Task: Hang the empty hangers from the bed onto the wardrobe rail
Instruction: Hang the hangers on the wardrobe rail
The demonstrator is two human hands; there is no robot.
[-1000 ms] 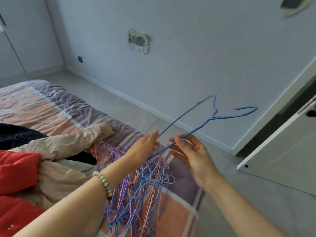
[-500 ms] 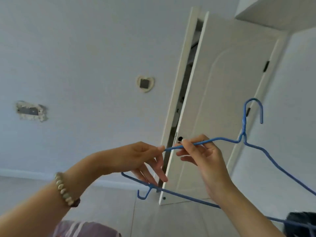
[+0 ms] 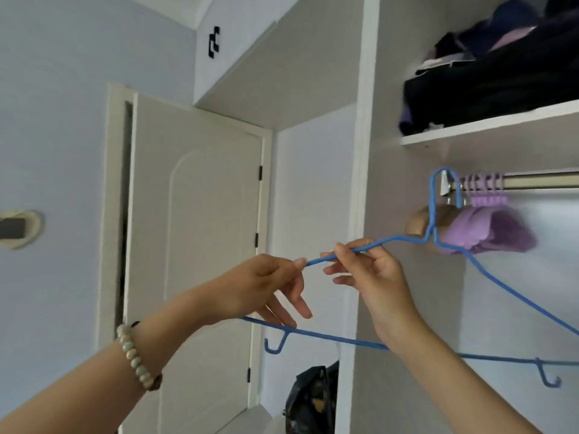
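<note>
Looks like a bedroom in a home. Open white wardrobe point(image 3: 365, 120) with a metal rail point(image 3: 532, 180), purple clothes point(image 3: 495, 233) hanging there, dark folded clothes point(image 3: 488, 89) up on a shelf point(image 3: 488, 125). White room door point(image 3: 200, 245) close by, pale blue wall point(image 3: 62, 120) beside.

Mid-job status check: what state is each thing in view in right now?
wardrobe rail, carries purple hangers bunched at its left end
blue hanger, held up in both hands, hook at the rail's left end; hooked on or not, cannot tell
left hand, pinches the hanger's shoulder wire
right hand, pinches the same wire nearer the neck
room door, ajar
shelf, loaded with dark clothes
</note>
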